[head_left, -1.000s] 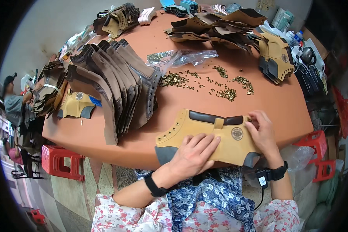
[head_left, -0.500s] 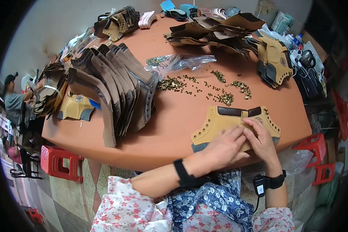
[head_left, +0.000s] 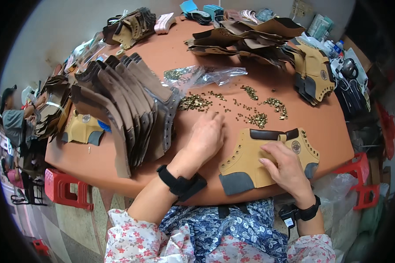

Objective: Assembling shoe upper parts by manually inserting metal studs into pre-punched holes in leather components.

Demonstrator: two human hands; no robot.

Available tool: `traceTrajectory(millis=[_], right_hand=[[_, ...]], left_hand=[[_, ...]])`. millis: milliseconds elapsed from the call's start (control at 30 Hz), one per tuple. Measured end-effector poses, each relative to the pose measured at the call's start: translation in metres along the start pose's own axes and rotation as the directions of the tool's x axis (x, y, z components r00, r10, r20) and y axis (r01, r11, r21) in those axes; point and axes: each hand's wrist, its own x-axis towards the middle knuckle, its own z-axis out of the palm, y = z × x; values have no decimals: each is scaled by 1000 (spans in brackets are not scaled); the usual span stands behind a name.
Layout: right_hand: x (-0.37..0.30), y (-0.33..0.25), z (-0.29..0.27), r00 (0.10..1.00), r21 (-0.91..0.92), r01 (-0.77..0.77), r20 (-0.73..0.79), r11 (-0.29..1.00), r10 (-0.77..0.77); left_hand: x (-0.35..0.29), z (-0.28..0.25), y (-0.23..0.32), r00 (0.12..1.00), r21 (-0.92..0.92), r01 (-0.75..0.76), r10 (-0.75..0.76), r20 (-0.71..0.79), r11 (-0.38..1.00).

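Note:
A tan leather boot upper (head_left: 250, 153) with grey corner patches, a dark padded collar and eyelet holes lies flat near the table's front edge. My right hand (head_left: 287, 166) rests over its middle, thumb and forefinger apart, with nothing visible between them. Left of the upper, my left hand (head_left: 206, 136) reaches down to the table beside a pile of small brass eyelets (head_left: 195, 101). Its fingers are bent together, and their tips are hidden from above, so whatever they pinch does not show. More loose brass eyelets (head_left: 256, 119) lie scattered beyond the upper.
Brown boot uppers (head_left: 131, 105) stand in a row at left. Other stacked uppers (head_left: 245, 39) lie at the back, and tan ones (head_left: 314, 70) at right. A clear plastic bag (head_left: 206, 75) lies behind the eyelets. Red stools (head_left: 68, 188) flank the table; a person (head_left: 17, 114) sits far left.
My left hand has left the boot upper and moved left and away to the eyelet pile. My right hand has shifted slightly nearer and stays over the upper. The view has tilted a little.

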Motion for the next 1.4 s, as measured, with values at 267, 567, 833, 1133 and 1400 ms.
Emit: traceTrajectory(millis=[267, 567, 833, 1133, 1400], right_hand=[[20, 11, -24, 990, 105, -133, -28, 986, 137], [10, 15, 21, 992, -85, 98, -67, 991, -104], [8, 14, 24, 991, -158, 100, -69, 982, -112], [6, 13, 27, 989, -201, 96, -87, 975, -116], [5, 11, 30, 987, -241, 98, -100, 966, -125]], left_hand=[[-1, 6, -25, 986, 140, -57, 78, -149, 989], [20, 12, -38, 953, 242, 303, -291, -85, 922], [10, 0, -29, 967, 182, 249, -253, -1, 951], [-43, -8, -10, 993, 72, 42, -49, 110, 997], [-55, -21, -22, 962, -118, 163, -184, -200, 980]])
